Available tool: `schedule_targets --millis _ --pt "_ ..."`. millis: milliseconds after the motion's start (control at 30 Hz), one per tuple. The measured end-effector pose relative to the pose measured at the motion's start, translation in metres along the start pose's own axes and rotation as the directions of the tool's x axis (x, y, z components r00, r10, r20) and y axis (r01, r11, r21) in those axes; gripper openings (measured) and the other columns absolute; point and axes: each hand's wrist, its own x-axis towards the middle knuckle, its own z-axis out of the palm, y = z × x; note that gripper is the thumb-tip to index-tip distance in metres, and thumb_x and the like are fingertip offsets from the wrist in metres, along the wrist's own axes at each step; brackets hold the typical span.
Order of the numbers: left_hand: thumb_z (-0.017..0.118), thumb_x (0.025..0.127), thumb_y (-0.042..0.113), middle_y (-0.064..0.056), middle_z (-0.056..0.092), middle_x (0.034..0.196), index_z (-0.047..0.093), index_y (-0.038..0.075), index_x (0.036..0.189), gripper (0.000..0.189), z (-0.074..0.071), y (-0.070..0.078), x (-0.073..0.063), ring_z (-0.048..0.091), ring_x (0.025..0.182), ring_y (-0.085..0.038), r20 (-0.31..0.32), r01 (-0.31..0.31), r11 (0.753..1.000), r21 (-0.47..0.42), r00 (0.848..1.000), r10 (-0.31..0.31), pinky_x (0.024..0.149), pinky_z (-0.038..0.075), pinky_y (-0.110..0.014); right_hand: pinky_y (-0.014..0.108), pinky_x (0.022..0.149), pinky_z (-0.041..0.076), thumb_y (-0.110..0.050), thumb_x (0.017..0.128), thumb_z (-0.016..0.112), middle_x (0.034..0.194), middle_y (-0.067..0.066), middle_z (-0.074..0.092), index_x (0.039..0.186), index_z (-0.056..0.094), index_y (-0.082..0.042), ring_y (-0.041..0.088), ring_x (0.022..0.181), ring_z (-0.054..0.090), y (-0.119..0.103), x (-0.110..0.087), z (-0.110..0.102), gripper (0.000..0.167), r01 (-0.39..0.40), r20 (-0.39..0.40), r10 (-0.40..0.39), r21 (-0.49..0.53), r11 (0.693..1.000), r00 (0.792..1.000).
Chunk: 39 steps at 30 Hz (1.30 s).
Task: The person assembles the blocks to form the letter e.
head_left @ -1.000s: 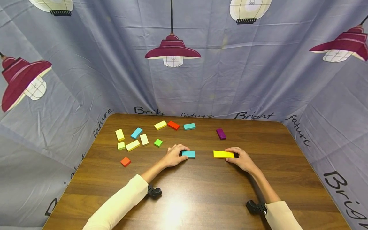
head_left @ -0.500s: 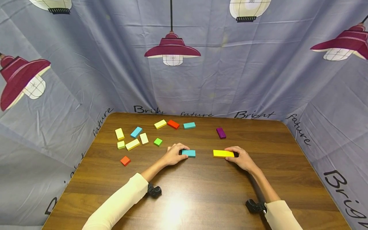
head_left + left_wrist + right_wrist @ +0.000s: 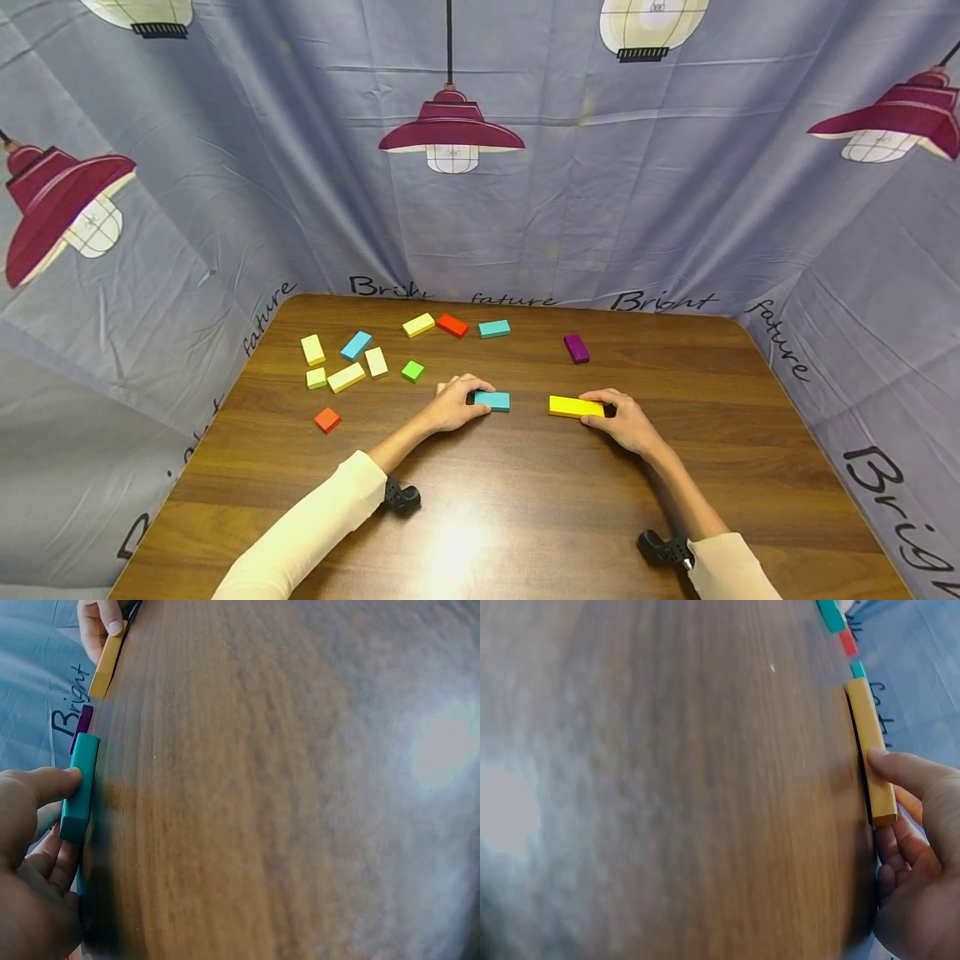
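Near the middle of the table, my left hand [image 3: 452, 407] pinches a teal block [image 3: 495, 402] by its left end, thumb on the near side and fingers on the far side. In the left wrist view the same teal block [image 3: 81, 787] shows between thumb and fingers. To the right, my right hand [image 3: 624, 423] holds a long yellow block [image 3: 573, 407] by its right end. A short gap separates the two blocks, which point toward each other. The right wrist view shows the thumb on the yellow block [image 3: 870, 750], with a dark shadow line beneath it.
Behind the hands lie a purple block [image 3: 577, 348], another teal block [image 3: 494, 329] and a red block [image 3: 452, 326]. A green block [image 3: 412, 372], an orange-red block [image 3: 327, 419] and several yellow and blue blocks sit at the left. A curtain [image 3: 555, 208] hangs behind the wooden table [image 3: 510, 517].
My right hand has shifted slightly left and nearer with the yellow block, narrowing the gap to the teal block. My left hand and the teal block stay in place.
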Motion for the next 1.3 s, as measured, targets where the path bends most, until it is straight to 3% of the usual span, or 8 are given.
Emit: schedule_targets --millis 800,1300 --pt "0.075 0.09 0.017 -0.006 0.065 0.118 0.07 0.011 0.119 0.03 0.002 -0.004 0.0 0.054 0.107 -0.027 -0.012 -0.01 1.0 -0.004 1.0 0.01 0.089 0.029 -0.048 0.053 0.093 0.043 -0.011 0.085 0.08 0.117 0.015 0.066 0.116 0.072 -0.004 0.034 0.108 0.058 -0.024 0.018 0.025 0.033 -0.003 0.022 0.003 -0.007 1.0 1.0" --pt "0.074 0.091 0.018 -0.006 0.065 0.12 0.07 0.011 0.119 0.03 0.0 -0.001 -0.001 0.054 0.109 -0.027 -0.009 -0.009 1.0 0.011 1.0 0.009 0.088 0.029 -0.047 0.051 0.094 0.042 -0.009 0.084 0.081 0.116 0.012 0.067 0.116 0.073 -0.006 0.033 0.109 0.057 -0.032 0.028 0.038 0.033 0.009 0.034 -0.009 0.004 1.0 0.999"
